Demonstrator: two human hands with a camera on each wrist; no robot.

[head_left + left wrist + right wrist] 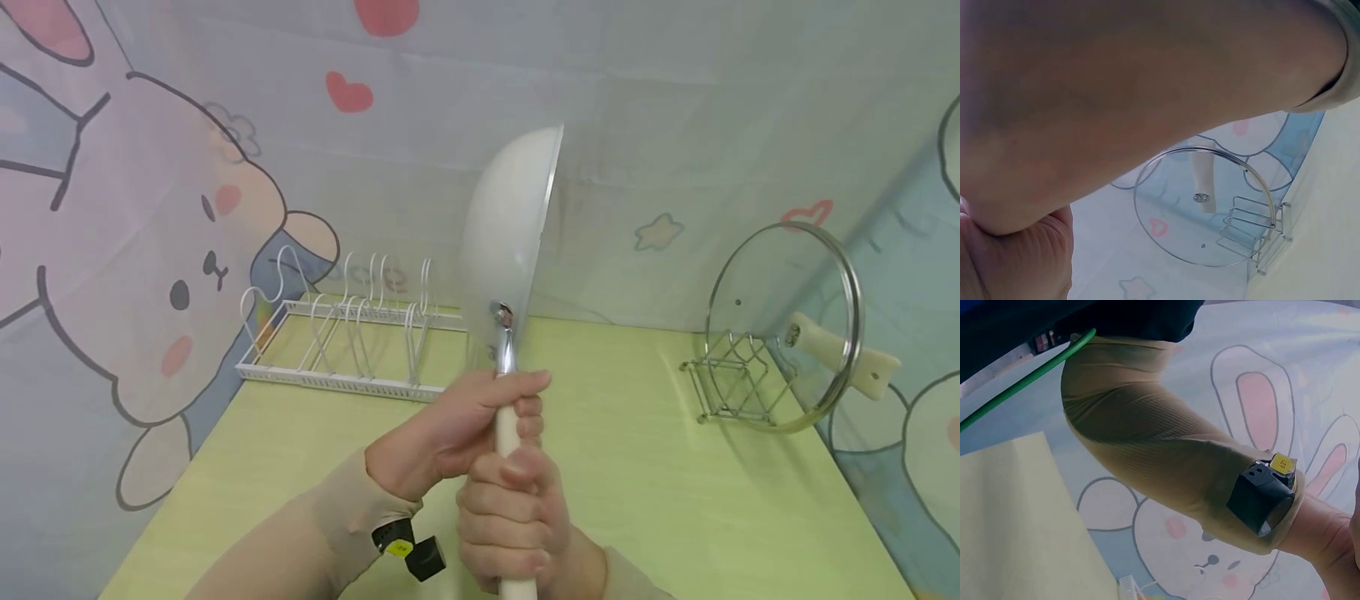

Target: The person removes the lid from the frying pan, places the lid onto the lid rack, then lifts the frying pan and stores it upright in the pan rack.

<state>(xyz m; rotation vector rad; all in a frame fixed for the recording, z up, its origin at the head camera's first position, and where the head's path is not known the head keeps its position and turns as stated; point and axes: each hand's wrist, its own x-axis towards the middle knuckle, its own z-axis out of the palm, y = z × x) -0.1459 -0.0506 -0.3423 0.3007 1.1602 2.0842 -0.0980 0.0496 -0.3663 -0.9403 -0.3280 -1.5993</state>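
Left hand point(461, 417) above right hand point(510, 517), both clasp the handle point(507, 429) of a pan point(504, 225) raised near the white rack point(360, 386); glass lid point(780, 292) already stands right of the rack, pan seemingly yet to be placed

Count from where I stand: two hands, the left hand point(461, 425) and right hand point(510, 517), two beige sleeves point(300, 525), one white pan point(498, 225), one white rack point(300, 379), one wire stand point(735, 415), one glass lid point(780, 275), one pale-green table point(622, 467), one green cord point(1029, 380).
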